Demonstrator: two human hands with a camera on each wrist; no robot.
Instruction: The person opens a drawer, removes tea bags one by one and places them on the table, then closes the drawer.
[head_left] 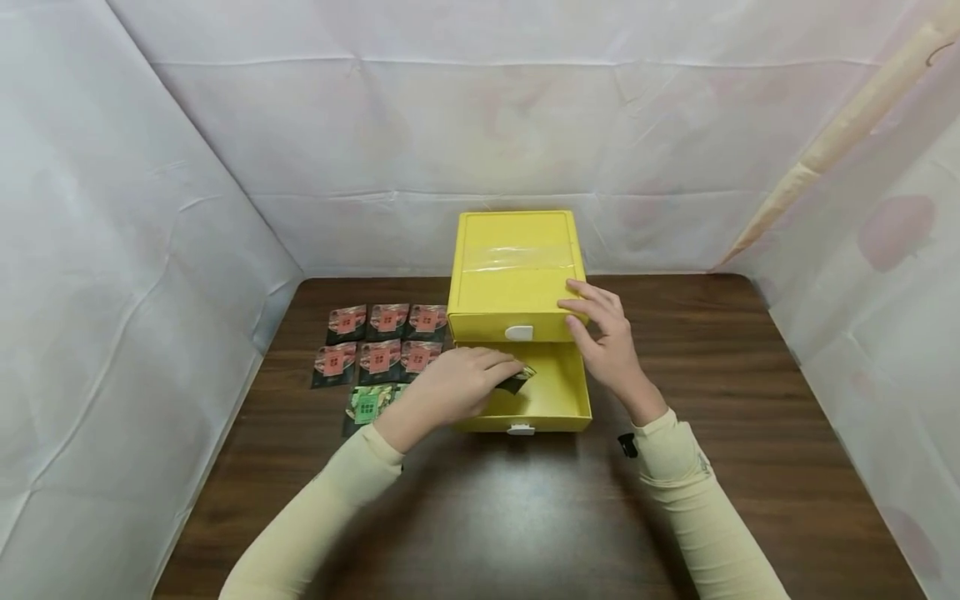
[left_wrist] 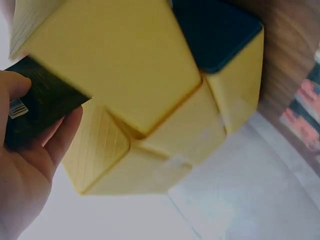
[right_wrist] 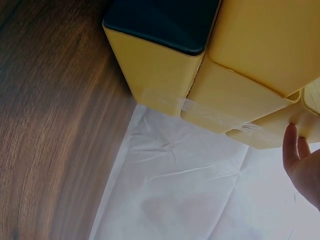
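A yellow two-drawer box (head_left: 517,283) stands on the table with its lower drawer (head_left: 564,385) pulled out toward me. Over that drawer, my left hand (head_left: 461,383) pinches a dark sachet (head_left: 516,381). The left wrist view shows the thumb on the sachet's (left_wrist: 47,97) face, near a white barcode label, with fingers on its other side. My right hand (head_left: 609,343) rests its spread fingers at the box's front right upper corner. In the right wrist view, the right hand's fingertips (right_wrist: 290,137) touch the yellow side wall.
Left of the box lie several red-labelled sachets (head_left: 387,321) in two rows. Nearer me is a green-labelled sachet (head_left: 367,407), partly behind the left forearm. White cloth (head_left: 480,133) walls in the back and sides of the brown table (head_left: 697,358).
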